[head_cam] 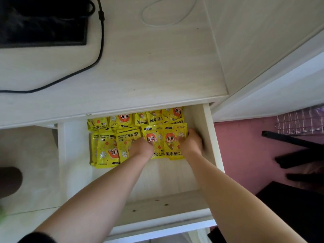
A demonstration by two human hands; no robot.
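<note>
Several yellow hand warmer packets lie in rows at the back of an open white drawer (208, 137). Both my arms reach down into it. My left hand (142, 147) rests with its fingertips pressing on a packet with a cartoon face (155, 131). My right hand (192, 141) sits at the right edge of the neighbouring packet (172, 146), with its fingers curled over that edge. These two packets lie side by side on top of the right part of the pile. More packets (107, 151) lie to the left, untouched.
The drawer's front half (157, 178) shows bare white bottom. Above it is a pale desk top (149, 67) with a black cable (100, 41), a black mat (43, 23) and a white cord loop (168, 13). A pink floor (245, 155) with dark objects lies to the right.
</note>
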